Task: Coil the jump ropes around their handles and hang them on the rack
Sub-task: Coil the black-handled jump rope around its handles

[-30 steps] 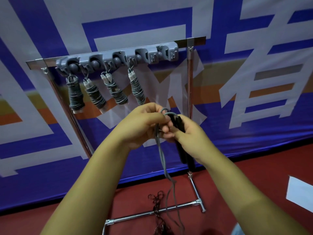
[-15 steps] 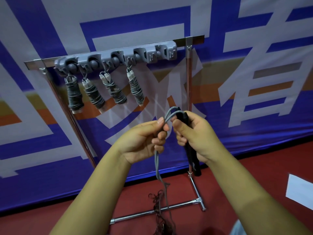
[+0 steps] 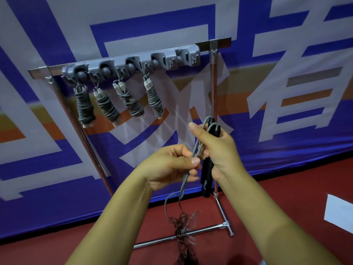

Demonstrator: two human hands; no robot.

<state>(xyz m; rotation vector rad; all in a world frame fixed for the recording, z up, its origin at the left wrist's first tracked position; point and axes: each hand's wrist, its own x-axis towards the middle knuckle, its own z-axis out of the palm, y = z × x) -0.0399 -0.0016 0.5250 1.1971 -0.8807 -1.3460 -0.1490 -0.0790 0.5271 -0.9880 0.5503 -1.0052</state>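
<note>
My right hand [image 3: 221, 150] grips two black jump rope handles [image 3: 208, 173] held upright in front of the rack. A grey rope [image 3: 196, 144] loops out of the handle tops and runs down to my left hand [image 3: 172, 167], which pinches it between thumb and fingers. Below my left hand the rope hangs in a loose tangle [image 3: 181, 224] toward the floor. Several coiled jump ropes [image 3: 152, 98] hang from the grey holder strip [image 3: 133, 64] on the metal rack [image 3: 214, 104]. The strip's right end hooks hold nothing.
The rack stands against a blue, white and orange banner [image 3: 286, 92]. Its chrome foot bar [image 3: 191, 234] lies on the red floor under the dangling rope. A white sheet [image 3: 338, 213] lies on the floor at the right edge.
My right hand has lifted the handles higher. My left hand has slid down the rope and away from the handle tops, drawing the rope into a longer straight stretch between the hands.
</note>
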